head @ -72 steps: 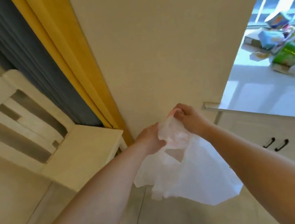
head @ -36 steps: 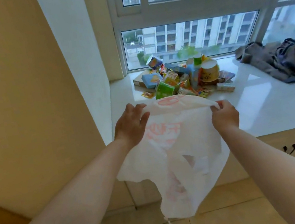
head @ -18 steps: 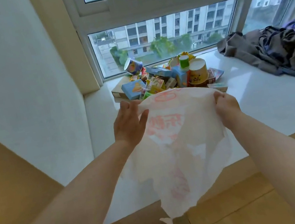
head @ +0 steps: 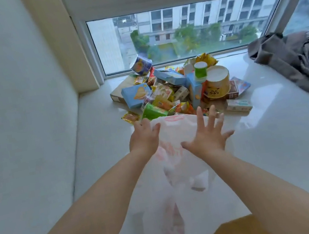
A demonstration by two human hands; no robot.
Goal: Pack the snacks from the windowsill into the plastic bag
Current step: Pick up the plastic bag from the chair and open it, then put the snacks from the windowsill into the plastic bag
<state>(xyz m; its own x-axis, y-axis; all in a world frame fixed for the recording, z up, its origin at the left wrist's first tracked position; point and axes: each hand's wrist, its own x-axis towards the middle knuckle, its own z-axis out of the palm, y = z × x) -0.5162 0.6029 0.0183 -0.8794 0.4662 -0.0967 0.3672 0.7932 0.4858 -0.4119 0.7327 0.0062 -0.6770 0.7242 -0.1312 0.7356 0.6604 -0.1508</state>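
A white, see-through plastic bag (head: 183,194) with pink print lies on the white windowsill (head: 278,146) and hangs over its front edge. My left hand (head: 144,139) grips the bag's left rim. My right hand (head: 208,134) hovers flat over the bag's upper right part with its fingers spread, holding nothing. Just beyond both hands is the snack pile (head: 174,92): a yellow paper tub (head: 216,83), a green-lidded cup (head: 200,69), a light blue box (head: 137,96), a green packet (head: 152,112) and a tilted blue can (head: 140,65).
A heap of grey and dark clothes (head: 305,61) lies on the sill at the right. A white wall (head: 16,120) bounds the sill on the left, and the window glass (head: 186,32) stands behind the snacks. A small box (head: 238,104) lies at the pile's right edge.
I have come closer to the sill, and the bag now rests on it. My right hand has let go of the bag's rim and spread its fingers. My left hand still holds the rim.
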